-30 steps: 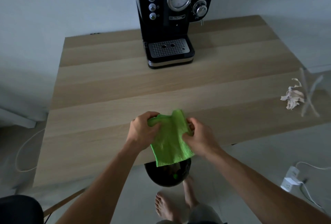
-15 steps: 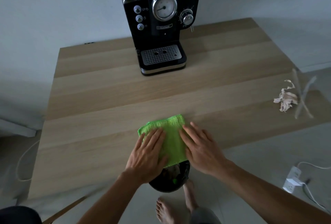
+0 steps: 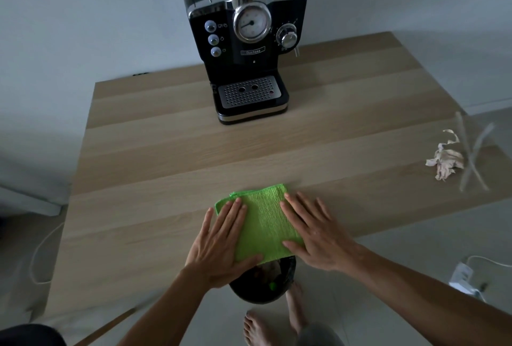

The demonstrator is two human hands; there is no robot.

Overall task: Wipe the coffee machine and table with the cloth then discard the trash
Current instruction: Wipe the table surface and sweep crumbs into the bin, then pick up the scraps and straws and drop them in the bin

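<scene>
Partly under L hand point(image 3: 221, 248), R hand point(image 3: 318, 237): cloth point(image 3: 263, 223); bin point(image 3: 260, 291) half-hidden.

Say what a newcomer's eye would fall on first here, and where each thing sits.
The bright green cloth lies flat at the near edge of the table, with the left hand and right hand pressed open on its two sides. A black coffee machine stands upright at the far edge, and crumpled trash lies near the right edge.
</scene>
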